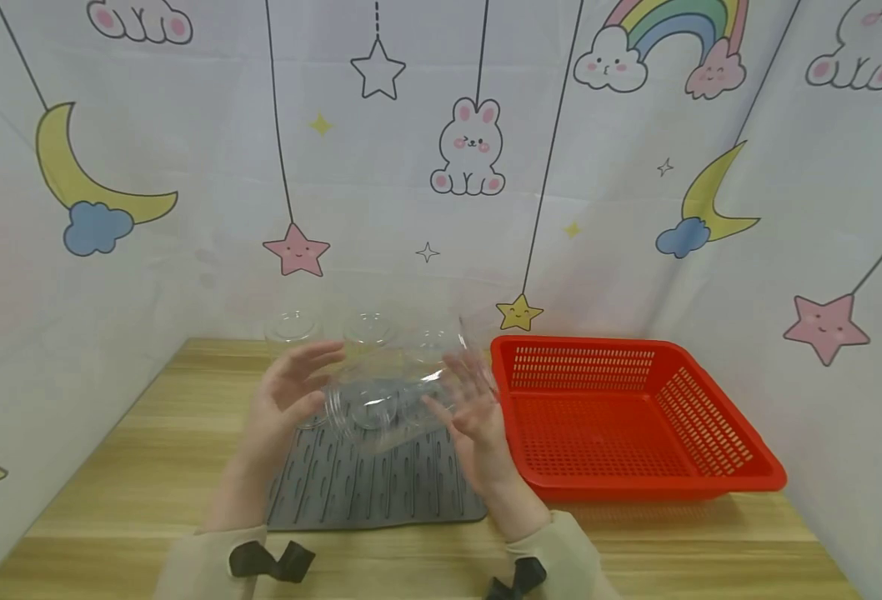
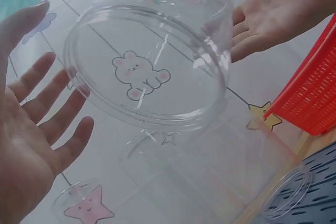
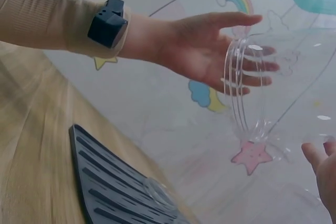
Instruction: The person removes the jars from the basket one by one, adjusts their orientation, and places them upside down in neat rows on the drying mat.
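Observation:
A large clear jar (image 1: 392, 408) with a ringed rim (image 2: 157, 121) is tilted sideways in the air between both hands. My left hand (image 1: 287, 400) is beside the ringed end, its fingers spread and loosely bent. In the left wrist view, the left hand (image 2: 31, 135) looks slightly apart from the rim. At the other end, my right hand (image 1: 478, 425) has its palm toward the jar and fingers extended. Some of those fingers show through the clear wall. In the left wrist view, the right hand's (image 2: 289, 17) fingertips meet the jar's outline; firm contact is hard to tell.
Behind the raised jar, more clear jars (image 1: 294, 329) stand on a grey ridged mat (image 1: 373, 500). To the right is a red perforated basket (image 1: 598, 433) on the wooden table (image 1: 111, 500). A white curtain (image 1: 381, 183) with cartoon prints hangs at the back.

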{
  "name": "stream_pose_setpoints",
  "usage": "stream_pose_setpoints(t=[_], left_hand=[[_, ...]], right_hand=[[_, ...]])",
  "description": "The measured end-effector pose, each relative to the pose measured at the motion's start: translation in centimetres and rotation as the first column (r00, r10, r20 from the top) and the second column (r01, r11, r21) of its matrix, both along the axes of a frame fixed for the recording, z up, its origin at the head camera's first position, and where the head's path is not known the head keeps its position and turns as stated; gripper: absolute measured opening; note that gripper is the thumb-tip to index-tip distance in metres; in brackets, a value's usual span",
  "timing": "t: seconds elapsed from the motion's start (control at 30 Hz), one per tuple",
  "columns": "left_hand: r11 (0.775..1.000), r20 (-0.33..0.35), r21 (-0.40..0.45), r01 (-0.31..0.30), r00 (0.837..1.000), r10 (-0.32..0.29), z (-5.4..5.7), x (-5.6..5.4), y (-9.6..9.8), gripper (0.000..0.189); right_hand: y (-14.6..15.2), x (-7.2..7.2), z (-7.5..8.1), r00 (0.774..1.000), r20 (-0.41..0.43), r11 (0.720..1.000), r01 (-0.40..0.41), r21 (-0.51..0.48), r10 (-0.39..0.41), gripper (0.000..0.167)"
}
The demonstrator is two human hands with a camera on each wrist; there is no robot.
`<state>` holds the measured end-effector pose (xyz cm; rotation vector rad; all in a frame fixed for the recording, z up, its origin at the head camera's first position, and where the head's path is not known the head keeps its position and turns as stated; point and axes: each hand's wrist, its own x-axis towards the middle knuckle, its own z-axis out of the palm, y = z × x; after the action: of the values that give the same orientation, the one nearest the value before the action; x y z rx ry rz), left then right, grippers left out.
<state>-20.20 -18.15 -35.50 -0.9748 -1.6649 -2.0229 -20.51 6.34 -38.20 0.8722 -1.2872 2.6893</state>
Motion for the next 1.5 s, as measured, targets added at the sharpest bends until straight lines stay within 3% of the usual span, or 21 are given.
stream_pose_setpoints(t=[0.13,0.33,0.53,0.67,0.83,0.97,1.2,1.5], left_hand=[[0.998,-0.021,0.053,-0.019,1.000,0.020,0.0,0.0,-1.6,0.048],[0.990,-0.036,0.140,0.023,0.999,-0.019,-0.4,-0.4,-3.8,0.047],[0.980,0.012,0.198,0.000,1.000,-0.003,-0.8,-0.3,-5.0,0.046],[0.973,0.014,0.230,0.027,0.999,-0.031,-1.5,-0.6,-5.8,0.048],[0.968,0.048,0.251,-0.015,0.999,0.003,-2.1,-0.7,-6.8,0.049],[0.963,0.072,0.264,-0.049,0.997,0.031,-2.1,-0.5,-7.3,0.048],[0.960,0.102,0.268,-0.079,0.993,0.053,-1.9,-0.1,-7.6,0.042],[0.961,0.134,0.248,-0.118,0.987,0.086,-1.6,0.1,-7.4,0.036]], right_hand=[[-1.0,-0.2,-0.5,0.999,0.005,0.995,0.042,0.086,-0.043,0.097],[-3.0,-0.1,-1.0,0.996,-0.024,0.978,0.090,0.187,-0.087,0.101],[-4.8,0.3,-1.5,0.994,-0.040,0.953,0.110,0.281,-0.103,0.111],[-5.7,0.4,-1.7,0.992,-0.042,0.908,0.124,0.400,-0.118,0.114],[-7.2,0.3,-2.0,0.989,-0.055,0.833,0.145,0.535,-0.137,0.106],[-8.5,0.2,-2.2,0.985,-0.063,0.787,0.165,0.595,-0.159,0.099],[-10.1,0.1,-2.6,0.976,-0.098,0.674,0.207,0.710,-0.196,0.101],[-11.1,-0.3,-2.9,0.978,-0.141,0.641,0.208,0.739,-0.155,0.098]])
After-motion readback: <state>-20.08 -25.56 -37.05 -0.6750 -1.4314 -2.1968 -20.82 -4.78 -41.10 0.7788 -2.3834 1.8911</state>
